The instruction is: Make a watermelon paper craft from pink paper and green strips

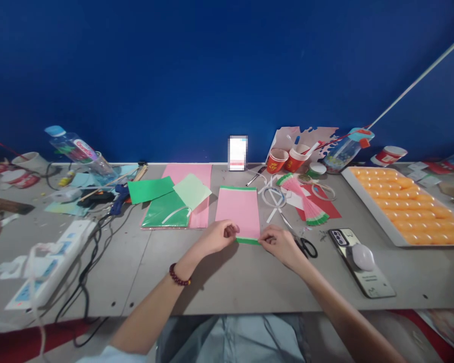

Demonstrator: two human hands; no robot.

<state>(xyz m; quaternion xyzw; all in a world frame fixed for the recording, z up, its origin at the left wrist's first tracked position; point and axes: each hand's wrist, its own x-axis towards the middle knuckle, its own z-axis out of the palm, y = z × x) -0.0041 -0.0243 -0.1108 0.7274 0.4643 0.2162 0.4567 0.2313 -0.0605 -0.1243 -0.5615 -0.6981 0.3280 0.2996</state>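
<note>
A pink sheet of paper (pixel 237 212) lies flat on the table in front of me, with a green strip along its far edge and another green strip (pixel 247 241) along its near edge. My left hand (pixel 218 237) is closed at the near left corner, its fingers curled in a pinch on the edge. At the near right corner, my right hand (pixel 279 244) pinches the end of the green strip. Black-handled scissors (pixel 308 247) lie just right of that hand, partly hidden by it. Further back is a pleated pink and green paper fan (pixel 304 201).
Green sheets (pixel 151 190) and a larger pink sheet (pixel 202 171) lie on the left, near a glue gun (pixel 119 199) and a power strip (pixel 53 264). To the right are a phone (pixel 361 264) and a tray of orange balls (pixel 404 206). Red paper cups (pixel 277 160) stand behind.
</note>
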